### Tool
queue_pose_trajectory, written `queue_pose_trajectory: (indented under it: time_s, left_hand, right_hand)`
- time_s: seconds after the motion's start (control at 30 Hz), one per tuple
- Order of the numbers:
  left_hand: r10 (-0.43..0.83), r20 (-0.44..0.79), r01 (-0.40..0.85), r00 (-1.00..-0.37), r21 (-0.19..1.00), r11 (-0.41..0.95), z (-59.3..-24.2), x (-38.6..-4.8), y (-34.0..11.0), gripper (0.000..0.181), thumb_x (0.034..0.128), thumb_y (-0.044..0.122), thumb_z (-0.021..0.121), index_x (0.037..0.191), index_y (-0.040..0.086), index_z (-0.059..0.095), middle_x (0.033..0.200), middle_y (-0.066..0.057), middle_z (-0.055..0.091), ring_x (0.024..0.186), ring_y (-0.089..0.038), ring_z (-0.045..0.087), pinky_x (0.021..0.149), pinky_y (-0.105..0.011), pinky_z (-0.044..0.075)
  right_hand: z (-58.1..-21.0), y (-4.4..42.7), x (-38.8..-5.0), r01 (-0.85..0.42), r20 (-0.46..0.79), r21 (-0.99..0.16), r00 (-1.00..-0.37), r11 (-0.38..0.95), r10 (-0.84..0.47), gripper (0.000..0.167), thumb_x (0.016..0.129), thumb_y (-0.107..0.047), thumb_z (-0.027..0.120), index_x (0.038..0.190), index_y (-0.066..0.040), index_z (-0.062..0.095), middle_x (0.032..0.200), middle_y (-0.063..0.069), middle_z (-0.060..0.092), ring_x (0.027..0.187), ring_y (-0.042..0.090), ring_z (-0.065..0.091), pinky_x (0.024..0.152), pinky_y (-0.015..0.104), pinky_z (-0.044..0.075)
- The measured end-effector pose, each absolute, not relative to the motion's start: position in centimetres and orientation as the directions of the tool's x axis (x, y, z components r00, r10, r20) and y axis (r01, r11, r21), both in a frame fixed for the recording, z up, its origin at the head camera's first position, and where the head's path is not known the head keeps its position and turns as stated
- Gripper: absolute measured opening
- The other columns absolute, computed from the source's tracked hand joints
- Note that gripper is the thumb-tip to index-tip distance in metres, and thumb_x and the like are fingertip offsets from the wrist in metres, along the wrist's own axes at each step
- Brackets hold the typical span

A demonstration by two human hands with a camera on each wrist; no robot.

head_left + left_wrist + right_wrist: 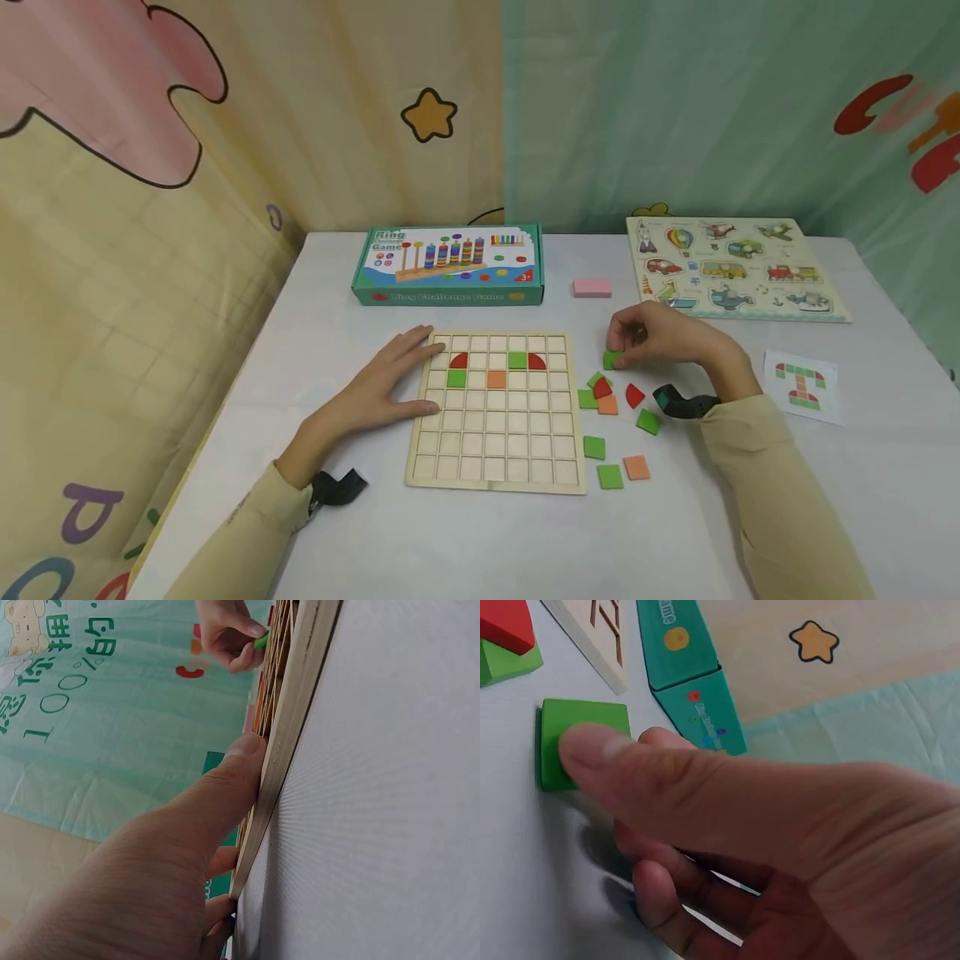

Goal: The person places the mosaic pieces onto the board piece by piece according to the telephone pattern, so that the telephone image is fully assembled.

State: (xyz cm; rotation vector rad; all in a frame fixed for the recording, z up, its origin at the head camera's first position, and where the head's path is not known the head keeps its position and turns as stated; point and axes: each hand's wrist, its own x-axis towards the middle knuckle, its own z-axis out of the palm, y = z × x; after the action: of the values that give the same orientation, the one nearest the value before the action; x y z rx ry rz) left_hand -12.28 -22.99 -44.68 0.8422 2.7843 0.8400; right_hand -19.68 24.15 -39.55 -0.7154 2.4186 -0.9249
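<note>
In the head view a wooden grid board (570, 487) lies flat on the table. It carries two red quarter-circle tiles (459, 361), two green square tiles (517, 360) and an orange square tile (497, 380). My left hand (367, 387) rests along the board's left edge with its fingers spread; the left wrist view shows the thumb (232, 769) touching the rim. To the right of the board, my right hand (660, 335) pinches a green square tile (553, 754) between thumb and fingers, close to the tabletop. Its thumb covers part of the tile.
Loose green, orange and red tiles (595, 447) lie right of the board. A printed pattern card (834, 392) is beyond the right wrist. Along the back are a Ring Challenge Game box (450, 296), a pink block (592, 288) and a picture puzzle board (738, 287).
</note>
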Motion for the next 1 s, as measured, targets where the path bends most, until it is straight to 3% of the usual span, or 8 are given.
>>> queue_pose_trajectory:
  time_s: [0.27,0.53,1.0]
  left_hand:
    - [0.54,0.054,0.479,-0.84,0.54,0.692,-44.1,-12.8,-22.9,0.09,0.0858,0.052,0.085,0.162,0.028,0.043,0.177,-0.002,0.021,0.165,-0.03,0.012,0.132,-0.059,0.014]
    - [0.53,0.017,0.451,-0.848,0.547,0.705,-44.3,-12.1,-22.8,0.091,0.0853,0.053,0.085,0.162,0.027,0.043,0.177,-0.001,0.02,0.165,-0.029,0.011,0.132,-0.059,0.014]
    - [0.53,0.024,0.452,-0.848,0.555,0.698,-44.3,-12.1,-22.8,0.091,0.0856,0.053,0.085,0.162,0.028,0.043,0.177,0.0,0.019,0.165,-0.028,0.01,0.132,-0.059,0.013]
  right_hand:
    - [-39.5,22.9,-20.4,-0.258,-0.18,-0.812,-0.743,0.523,-0.645,0.017,0.091,-0.014,0.085,0.101,-0.008,0.072,0.095,0.008,0.071,0.085,0.024,0.064,0.078,0.025,0.057]
    - [-39.4,19.0,-18.7,-0.233,-0.116,-0.873,-0.753,0.428,-0.648,0.02,0.093,-0.017,0.083,0.104,-0.006,0.071,0.098,0.009,0.07,0.089,0.025,0.064,0.081,0.025,0.057]
    - [-39.9,14.7,-16.8,-0.375,-0.065,-0.763,-0.766,0.527,-0.64,0.01,0.091,-0.013,0.084,0.091,-0.016,0.075,0.083,-0.003,0.069,0.08,0.019,0.062,0.074,0.03,0.055]
